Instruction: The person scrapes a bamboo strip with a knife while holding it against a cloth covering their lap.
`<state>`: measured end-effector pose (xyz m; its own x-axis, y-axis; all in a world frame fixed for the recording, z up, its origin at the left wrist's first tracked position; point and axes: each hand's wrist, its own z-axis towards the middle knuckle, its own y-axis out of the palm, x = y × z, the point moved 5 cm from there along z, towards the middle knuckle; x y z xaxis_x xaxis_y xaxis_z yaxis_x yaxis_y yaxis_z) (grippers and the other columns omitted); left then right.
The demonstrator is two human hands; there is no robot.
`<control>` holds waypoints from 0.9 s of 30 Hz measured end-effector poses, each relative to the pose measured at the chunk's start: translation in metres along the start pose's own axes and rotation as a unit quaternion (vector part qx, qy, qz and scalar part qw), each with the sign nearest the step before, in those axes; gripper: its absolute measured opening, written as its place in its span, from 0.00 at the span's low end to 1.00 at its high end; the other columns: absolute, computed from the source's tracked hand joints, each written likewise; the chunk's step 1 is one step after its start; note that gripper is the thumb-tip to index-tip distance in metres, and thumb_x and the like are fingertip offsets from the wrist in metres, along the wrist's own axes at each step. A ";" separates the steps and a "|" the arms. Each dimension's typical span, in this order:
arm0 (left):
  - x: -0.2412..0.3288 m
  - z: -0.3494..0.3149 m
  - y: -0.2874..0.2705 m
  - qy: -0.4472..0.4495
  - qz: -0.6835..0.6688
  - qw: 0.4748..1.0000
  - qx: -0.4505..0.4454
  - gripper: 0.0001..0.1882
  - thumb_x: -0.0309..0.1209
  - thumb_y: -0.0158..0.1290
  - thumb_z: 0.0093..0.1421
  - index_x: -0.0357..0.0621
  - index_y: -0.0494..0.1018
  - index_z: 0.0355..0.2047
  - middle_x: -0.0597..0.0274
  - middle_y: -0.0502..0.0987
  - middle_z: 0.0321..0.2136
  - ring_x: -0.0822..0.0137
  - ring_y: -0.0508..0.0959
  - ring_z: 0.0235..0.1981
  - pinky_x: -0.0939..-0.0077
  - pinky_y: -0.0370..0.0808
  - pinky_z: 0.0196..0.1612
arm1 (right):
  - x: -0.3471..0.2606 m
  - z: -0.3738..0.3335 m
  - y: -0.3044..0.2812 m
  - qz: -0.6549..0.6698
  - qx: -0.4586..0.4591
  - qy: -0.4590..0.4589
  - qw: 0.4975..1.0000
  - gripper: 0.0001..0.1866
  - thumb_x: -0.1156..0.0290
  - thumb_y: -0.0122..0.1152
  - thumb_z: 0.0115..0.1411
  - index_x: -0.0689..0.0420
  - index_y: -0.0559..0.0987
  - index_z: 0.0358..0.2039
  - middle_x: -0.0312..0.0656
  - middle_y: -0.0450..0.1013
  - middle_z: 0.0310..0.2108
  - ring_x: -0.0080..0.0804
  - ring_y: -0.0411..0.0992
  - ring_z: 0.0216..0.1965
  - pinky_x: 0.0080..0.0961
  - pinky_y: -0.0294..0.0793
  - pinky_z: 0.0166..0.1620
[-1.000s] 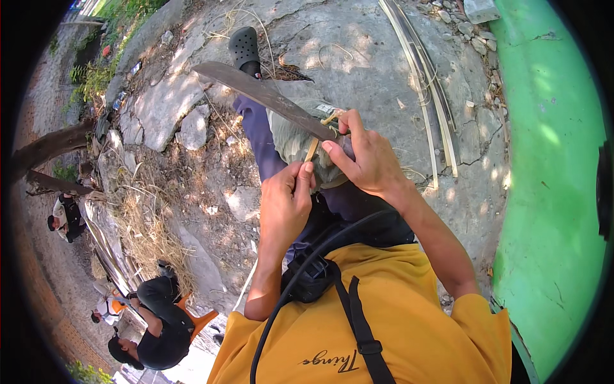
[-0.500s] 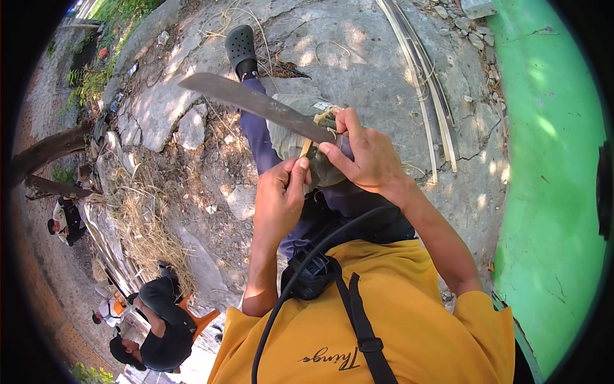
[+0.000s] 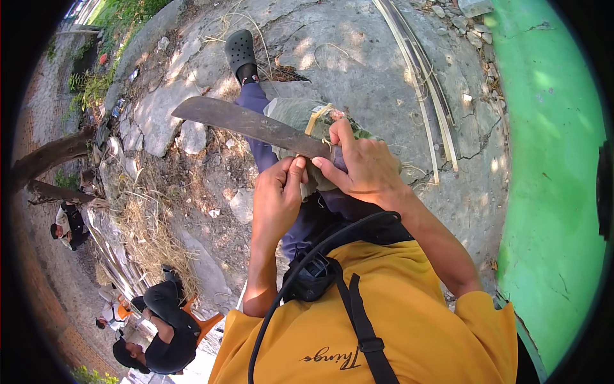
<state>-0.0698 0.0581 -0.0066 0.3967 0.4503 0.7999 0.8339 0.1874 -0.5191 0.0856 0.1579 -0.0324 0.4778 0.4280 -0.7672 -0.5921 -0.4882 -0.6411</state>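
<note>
My right hand [image 3: 368, 163] is wrapped around the handle of a machete [image 3: 246, 125], its dark broad blade pointing left and slightly away from me. My left hand [image 3: 278, 189] pinches a thin pale strip [image 3: 314, 120], which looks like bamboo, close against the blade's near edge. The strip runs beneath the blade, and its far end sticks out beyond it. Under both hands a grey-green cloth [image 3: 288, 110] is draped over my leg. My fingers hide the strip's near end and most of the machete handle.
Long pale strips [image 3: 425, 83] lie on the cracked concrete to the right, beside a green wall [image 3: 550, 192]. Dry straw-like shavings [image 3: 150, 237] are heaped at left. Several people sit farther left, one on an orange chair [image 3: 208, 323]. A tree trunk [image 3: 51, 153] leans there.
My left hand has come up close to the blade, and more of the strip shows beyond the far edge. The blade has shifted slightly left and nearer, turning more of its flat side up.
</note>
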 end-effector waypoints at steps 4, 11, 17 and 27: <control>0.004 -0.005 0.001 0.009 -0.004 1.000 -0.003 0.21 0.36 0.51 0.76 0.36 0.73 0.26 0.60 0.65 0.15 0.71 0.64 0.19 0.68 0.62 0.25 | 0.004 0.002 0.003 0.035 0.030 0.020 0.999 0.26 0.50 0.61 0.69 0.58 0.65 0.50 0.47 0.77 0.27 0.55 0.80 0.26 0.49 0.78 0.31; 0.004 -0.020 -0.004 -0.030 -0.025 0.998 -0.053 0.21 0.36 0.51 0.77 0.36 0.72 0.26 0.66 0.64 0.17 0.77 0.62 0.21 0.72 0.59 0.25 | 0.015 0.008 -0.002 0.022 0.043 0.025 0.999 0.25 0.52 0.59 0.70 0.59 0.66 0.52 0.49 0.77 0.29 0.55 0.80 0.26 0.49 0.77 0.30; -0.013 -0.013 -0.014 0.013 -0.015 1.000 0.008 0.21 0.36 0.51 0.77 0.37 0.73 0.25 0.70 0.61 0.15 0.79 0.59 0.20 0.73 0.56 0.23 | -0.010 -0.008 -0.003 -0.003 0.018 -0.012 1.000 0.26 0.55 0.61 0.70 0.62 0.65 0.55 0.48 0.77 0.34 0.57 0.81 0.29 0.49 0.79 0.32; -0.021 -0.013 -0.004 -0.037 -0.045 0.998 -0.035 0.23 0.39 0.49 0.78 0.38 0.73 0.26 0.74 0.64 0.18 0.79 0.61 0.23 0.74 0.58 0.27 | 0.022 -0.010 -0.007 0.173 0.049 0.081 0.980 0.21 0.54 0.60 0.70 0.57 0.65 0.45 0.47 0.71 0.24 0.49 0.72 0.19 0.44 0.70 0.28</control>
<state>-0.0767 0.0368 -0.0178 0.2921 0.4990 0.8159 0.8903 0.1698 -0.4226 0.1066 0.1624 -0.0449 0.3296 0.1185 -0.9367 -0.7932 -0.5033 -0.3428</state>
